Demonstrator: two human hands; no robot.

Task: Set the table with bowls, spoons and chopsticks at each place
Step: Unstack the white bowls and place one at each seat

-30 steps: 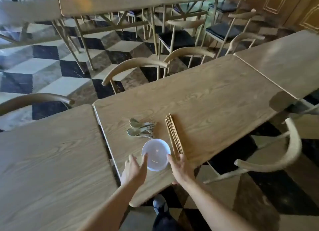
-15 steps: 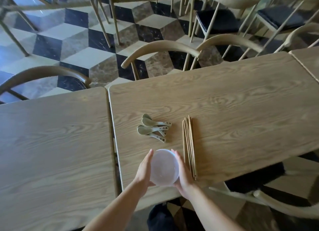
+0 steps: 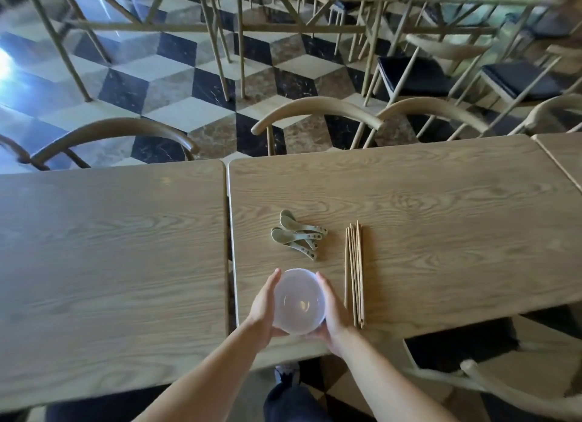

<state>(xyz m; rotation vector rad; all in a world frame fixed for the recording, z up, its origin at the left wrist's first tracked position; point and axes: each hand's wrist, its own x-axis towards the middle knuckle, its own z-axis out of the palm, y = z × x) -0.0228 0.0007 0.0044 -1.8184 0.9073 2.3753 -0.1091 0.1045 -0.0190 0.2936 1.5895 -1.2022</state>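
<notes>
Bowl: a translucent white round plastic bowl (image 3: 299,301) sat near the front edge of the wooden tabletop (image 3: 441,207).
Left hand (image 3: 263,308): cupped against its left side.
Right hand (image 3: 333,311): cupped against its right side.
Spoons: pale green ceramic spoons (image 3: 297,236) lay heaped just beyond.
Chopsticks: a bundle of light wooden chopsticks (image 3: 354,272) lay right of the bowl.

Hands (image 3: 263,308) are covering the bowl's (image 3: 299,300) sides. Spoons (image 3: 297,235) are overlapping, count unclear. Picture edge is cropping the forearms.

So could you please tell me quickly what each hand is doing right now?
Left hand: cupping the white bowl's left side.
Right hand: cupping its right side.
</notes>
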